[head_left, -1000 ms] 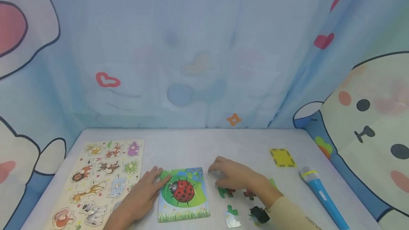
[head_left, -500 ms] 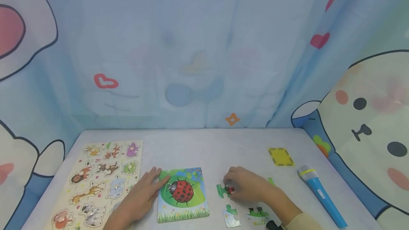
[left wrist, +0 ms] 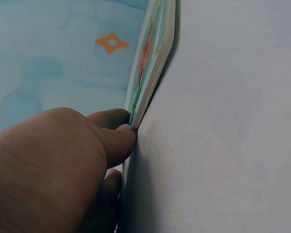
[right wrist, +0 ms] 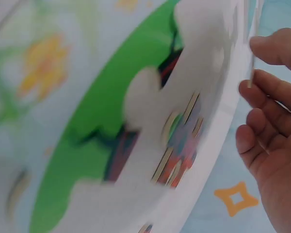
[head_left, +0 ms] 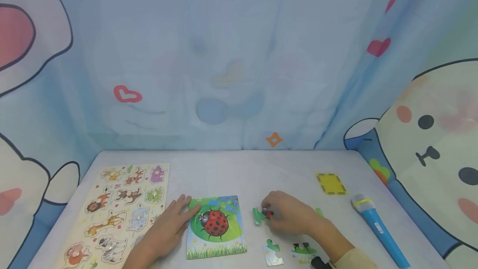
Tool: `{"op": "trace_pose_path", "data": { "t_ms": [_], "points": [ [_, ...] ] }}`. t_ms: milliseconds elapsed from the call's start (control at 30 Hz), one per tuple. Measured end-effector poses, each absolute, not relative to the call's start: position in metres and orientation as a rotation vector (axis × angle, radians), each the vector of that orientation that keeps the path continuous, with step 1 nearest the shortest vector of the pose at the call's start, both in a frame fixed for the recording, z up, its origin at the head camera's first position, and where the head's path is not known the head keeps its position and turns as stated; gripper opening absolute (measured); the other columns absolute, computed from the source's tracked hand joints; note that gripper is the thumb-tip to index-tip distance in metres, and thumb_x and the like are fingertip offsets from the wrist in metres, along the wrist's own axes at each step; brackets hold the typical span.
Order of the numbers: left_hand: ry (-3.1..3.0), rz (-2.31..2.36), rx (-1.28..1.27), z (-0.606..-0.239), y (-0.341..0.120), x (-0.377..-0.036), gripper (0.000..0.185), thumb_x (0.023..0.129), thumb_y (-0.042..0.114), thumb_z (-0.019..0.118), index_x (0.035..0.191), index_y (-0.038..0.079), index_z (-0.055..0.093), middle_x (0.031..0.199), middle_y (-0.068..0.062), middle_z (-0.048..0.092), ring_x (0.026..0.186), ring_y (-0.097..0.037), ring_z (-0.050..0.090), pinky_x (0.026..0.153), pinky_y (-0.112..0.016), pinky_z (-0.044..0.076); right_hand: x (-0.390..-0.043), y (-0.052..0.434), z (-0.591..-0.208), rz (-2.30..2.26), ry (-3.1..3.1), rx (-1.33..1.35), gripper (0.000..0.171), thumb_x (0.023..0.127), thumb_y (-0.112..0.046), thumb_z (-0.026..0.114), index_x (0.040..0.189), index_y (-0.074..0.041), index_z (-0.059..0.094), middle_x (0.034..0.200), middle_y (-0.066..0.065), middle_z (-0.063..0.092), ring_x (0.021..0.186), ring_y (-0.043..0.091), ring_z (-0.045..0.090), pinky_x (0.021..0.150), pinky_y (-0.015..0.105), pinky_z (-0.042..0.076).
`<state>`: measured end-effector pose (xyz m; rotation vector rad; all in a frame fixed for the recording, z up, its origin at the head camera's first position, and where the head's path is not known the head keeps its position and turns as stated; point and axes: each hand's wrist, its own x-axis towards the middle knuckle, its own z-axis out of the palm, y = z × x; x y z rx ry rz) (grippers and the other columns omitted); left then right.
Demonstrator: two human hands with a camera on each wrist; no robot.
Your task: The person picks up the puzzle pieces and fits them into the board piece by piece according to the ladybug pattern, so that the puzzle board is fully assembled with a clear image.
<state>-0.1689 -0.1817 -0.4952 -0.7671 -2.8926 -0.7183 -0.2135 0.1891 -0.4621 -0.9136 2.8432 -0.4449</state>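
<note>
Table (head_left: pixel 231 169): white, holds all below.
Animal peg board (head_left: pixel 115 211): far left, untouched.
Ladybird puzzle board (head_left: pixel 216 227): centre; my L hand (head_left: pixel 166 229) rests flat, fingers straight, on its left edge.
Blue mic (head_left: pixel 377 229): far right.
Green/red puzzle piece (head_left: pixel 260 215): just right of the board, pinched by my R hand (head_left: pixel 289 217).

Your two bare hands, one sleeve showing

You are wearing a pale beige long sleeve (head_left: pixel 349 259) on your right arm at the lower right of the frame, while your left hand (head_left: pixel 164 229) and forearm at lower left are showing uncovered.
</note>
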Motion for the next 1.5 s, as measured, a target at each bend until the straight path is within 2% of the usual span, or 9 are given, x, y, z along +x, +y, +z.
{"op": "trace_pose_path", "data": {
  "t_ms": [233, 667, 933, 1033, 1267, 1500],
  "points": [
    [-2.903, -0.711, -0.764, -0.495, -0.182, -0.169, 0.047, 0.097, 0.009, 0.056, 0.143, 0.016, 0.051, 0.151, -0.018, 0.038, 0.142, -0.039, 0.025, 0.116, -0.054, 0.020, -0.216, 0.165, -0.460, -0.504, 2.831, -1.172, 0.026, 0.087, -0.027, 0.071, 0.112, -0.023, 0.067, 0.102, -0.018, 0.059, 0.096, 0.003, 0.053, 0.086, 0.029, 0.052],
    [-2.904, -0.690, -0.767, -0.496, -0.183, -0.170, 0.047, 0.098, 0.010, 0.056, 0.144, 0.017, 0.050, 0.152, -0.017, 0.037, 0.143, -0.038, 0.024, 0.116, -0.054, 0.020, -0.217, 0.114, -0.458, -0.479, 2.767, -1.379, 0.020, 0.084, -0.026, 0.070, 0.103, -0.024, 0.069, 0.098, -0.017, 0.059, 0.092, 0.002, 0.052, 0.084, 0.024, 0.050],
    [-2.910, -0.721, -0.761, -0.493, -0.182, -0.169, 0.046, 0.098, 0.010, 0.054, 0.144, 0.016, 0.051, 0.152, -0.017, 0.037, 0.143, -0.039, 0.023, 0.117, -0.054, 0.020, -0.217, 0.082, -0.454, -0.470, 2.703, -1.529, 0.022, 0.085, -0.027, 0.071, 0.107, -0.021, 0.070, 0.096, -0.014, 0.060, 0.085, 0.001, 0.051, 0.075, 0.015, 0.048],
    [-2.910, -0.714, -0.770, -0.492, -0.183, -0.169, 0.046, 0.098, 0.010, 0.054, 0.144, 0.016, 0.050, 0.151, -0.017, 0.037, 0.143, -0.040, 0.024, 0.117, -0.054, 0.020, -0.218, 0.071, -0.456, -0.437, 2.691, -1.564, 0.023, 0.085, -0.028, 0.072, 0.107, -0.021, 0.071, 0.095, -0.014, 0.060, 0.081, -0.002, 0.048, 0.071, 0.011, 0.044],
    [-2.911, -0.705, -0.770, -0.491, -0.183, -0.169, 0.046, 0.098, 0.010, 0.054, 0.144, 0.016, 0.050, 0.151, -0.018, 0.037, 0.143, -0.039, 0.024, 0.117, -0.054, 0.020, -0.217, 0.053, -0.459, -0.381, 2.691, -1.586, 0.025, 0.085, -0.031, 0.072, 0.108, -0.021, 0.071, 0.094, -0.015, 0.061, 0.080, -0.005, 0.048, 0.071, 0.007, 0.043],
    [-2.917, -0.715, -0.754, -0.492, -0.182, -0.170, 0.046, 0.099, 0.011, 0.054, 0.144, 0.017, 0.050, 0.152, -0.016, 0.037, 0.144, -0.037, 0.022, 0.117, -0.053, 0.020, -0.217, 0.042, -0.463, -0.341, 2.698, -1.547, 0.023, 0.084, -0.033, 0.073, 0.103, -0.022, 0.073, 0.086, -0.017, 0.056, 0.072, -0.004, 0.042, 0.061, 0.007, 0.039]
  ]
}}
